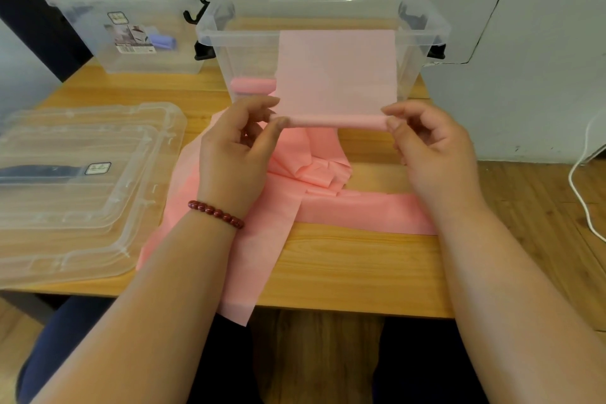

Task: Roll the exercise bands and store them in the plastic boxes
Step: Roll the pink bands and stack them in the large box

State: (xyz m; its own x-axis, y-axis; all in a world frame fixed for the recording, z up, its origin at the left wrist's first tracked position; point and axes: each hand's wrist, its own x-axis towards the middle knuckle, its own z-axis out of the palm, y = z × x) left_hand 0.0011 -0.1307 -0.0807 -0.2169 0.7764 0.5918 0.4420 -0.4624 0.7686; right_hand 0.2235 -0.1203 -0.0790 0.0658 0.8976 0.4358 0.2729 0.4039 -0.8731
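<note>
A pink exercise band (pixel 337 69) is held up above the table, its lower edge rolled into a thin tube. My left hand (pixel 236 147) pinches the tube's left end and my right hand (pixel 433 144) pinches its right end. The rest of the pink band (pixel 288 200) lies crumpled and spread on the wooden table (pixel 354 269), one end hanging over the front edge. Behind it stands a clear plastic box (pixel 423 29) with a rolled pink band (pixel 252 85) inside. A second clear box (pixel 98 6) at the back left holds a rolled purple band (pixel 164 41).
Two clear lids (pixel 82 193) lie stacked on the table's left side. A white cable (pixel 580 180) runs along the floor at the right. A grey wall stands close behind the boxes. My legs are under the table's front edge.
</note>
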